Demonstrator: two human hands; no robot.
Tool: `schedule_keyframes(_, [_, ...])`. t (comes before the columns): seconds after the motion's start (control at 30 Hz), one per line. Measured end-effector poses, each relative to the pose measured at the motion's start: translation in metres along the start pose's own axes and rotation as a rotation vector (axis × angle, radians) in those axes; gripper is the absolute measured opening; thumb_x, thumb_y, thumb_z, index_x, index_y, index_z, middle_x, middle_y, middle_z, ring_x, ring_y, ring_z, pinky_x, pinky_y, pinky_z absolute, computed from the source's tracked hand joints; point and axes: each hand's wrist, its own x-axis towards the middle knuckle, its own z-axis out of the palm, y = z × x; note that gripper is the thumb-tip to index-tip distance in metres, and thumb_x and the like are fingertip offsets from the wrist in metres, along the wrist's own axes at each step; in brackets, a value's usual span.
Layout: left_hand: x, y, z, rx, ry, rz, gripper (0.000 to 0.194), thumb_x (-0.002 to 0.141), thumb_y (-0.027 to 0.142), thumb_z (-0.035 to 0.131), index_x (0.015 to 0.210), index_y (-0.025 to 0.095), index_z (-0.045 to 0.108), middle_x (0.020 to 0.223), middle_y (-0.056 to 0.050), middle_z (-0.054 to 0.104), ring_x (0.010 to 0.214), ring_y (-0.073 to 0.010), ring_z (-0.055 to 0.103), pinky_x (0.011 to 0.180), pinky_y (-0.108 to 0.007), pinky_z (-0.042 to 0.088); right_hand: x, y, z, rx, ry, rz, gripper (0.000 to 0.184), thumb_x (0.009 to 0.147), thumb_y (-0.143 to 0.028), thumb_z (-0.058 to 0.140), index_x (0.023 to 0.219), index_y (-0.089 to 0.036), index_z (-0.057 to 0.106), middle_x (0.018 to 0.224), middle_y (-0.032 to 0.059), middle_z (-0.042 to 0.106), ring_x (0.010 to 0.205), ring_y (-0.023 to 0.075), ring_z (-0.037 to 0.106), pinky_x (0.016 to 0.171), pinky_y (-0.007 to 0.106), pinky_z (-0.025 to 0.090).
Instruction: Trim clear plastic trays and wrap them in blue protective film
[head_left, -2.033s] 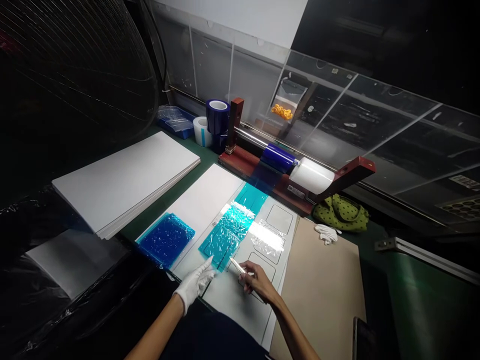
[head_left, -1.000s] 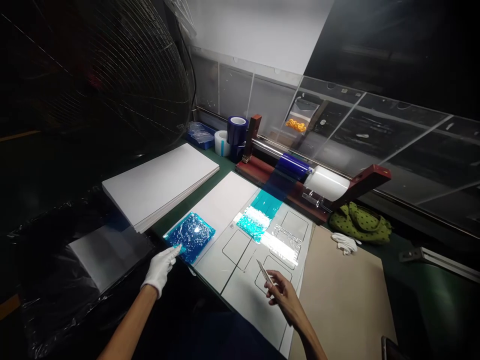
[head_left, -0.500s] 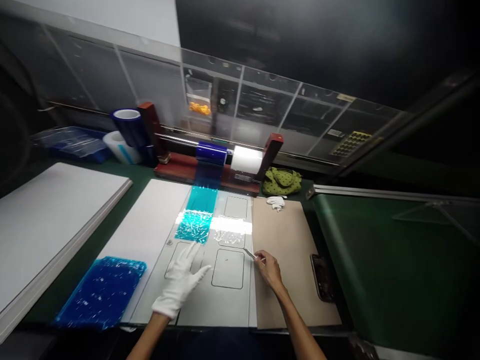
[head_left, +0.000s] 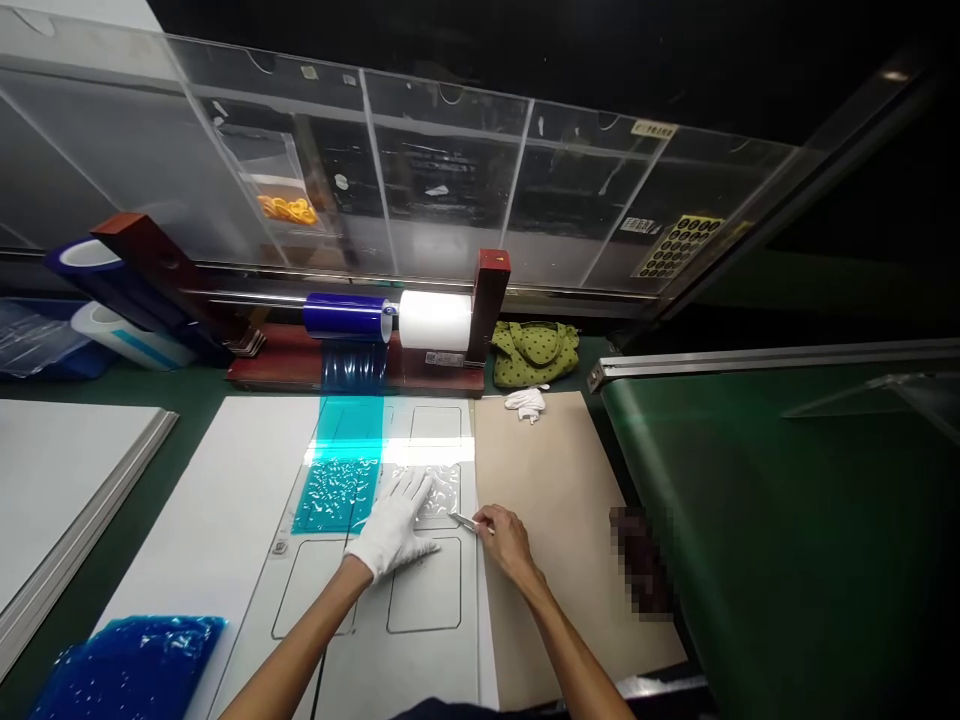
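My left hand (head_left: 395, 525), in a white glove, lies with fingers stretched out over the sheet marked with rounded rectangles (head_left: 435, 670). Its fingertips reach a small wrinkled piece of clear film (head_left: 442, 490). My bare right hand (head_left: 506, 540) pinches a thin pointed metal tool (head_left: 463, 521), whose tip is at the lower edge of that clear film; whether it is a knife or tweezers I cannot tell. Left of the gloved fingers, a strip of blue film (head_left: 341, 490), bubbled at its near end, runs back to a blue film roll (head_left: 345, 316).
A red-brown stand (head_left: 491, 300) carries the blue roll and a white roll (head_left: 435, 320). Brown board (head_left: 555, 530) lies to the right, with a crumpled white glove-like item (head_left: 526, 402) and a green dotted pouch (head_left: 535, 352) behind. Blue film pieces (head_left: 135, 665) lie front left.
My left hand has moved right, from below the blue film to the clear film. My right hand still holds the tool near that film's edge. The camera view has shifted.
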Motion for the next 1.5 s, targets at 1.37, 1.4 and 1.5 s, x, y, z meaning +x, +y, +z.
schedule_keyframes(1.37, [-0.232, 0.092, 0.082, 0.078, 0.158, 0.199, 0.055, 0.081, 0.027, 0.055, 0.133, 0.014, 0.043, 0.138, -0.016, 0.046, 0.128, -0.0308, 0.041, 0.106, -0.046, 0.034, -0.289, 0.064, 0.072, 0.196, 0.468, 0.086, 0.032, 0.078, -0.024, 0.05, 0.107, -0.018, 0.06, 0.111, 0.0098, 0.059, 0.096, 0.0216, 0.061, 0.086, 0.038, 0.051])
schedule_keyframes(1.4, [-0.232, 0.093, 0.082, 0.079, 0.148, 0.199, 0.061, 0.078, 0.033, 0.059, 0.134, 0.014, 0.042, 0.139, -0.017, 0.045, 0.129, -0.0319, 0.039, 0.107, -0.047, 0.033, -0.293, 0.065, 0.072, 0.201, 0.472, 0.09, 0.031, 0.078, -0.025, 0.051, 0.106, -0.019, 0.061, 0.11, 0.0097, 0.059, 0.096, 0.0218, 0.061, 0.086, 0.038, 0.051])
schedule_keyframes(1.5, [-0.234, 0.097, 0.074, 0.083, 0.145, 0.198, 0.078, 0.073, 0.048, 0.063, 0.137, 0.013, 0.036, 0.141, -0.019, 0.04, 0.132, -0.0343, 0.033, 0.108, -0.051, 0.028, -0.3, 0.061, 0.063, 0.23, 0.477, 0.079, 0.029, 0.078, -0.027, 0.052, 0.103, -0.019, 0.063, 0.106, 0.0091, 0.061, 0.094, 0.0214, 0.062, 0.083, 0.036, 0.053])
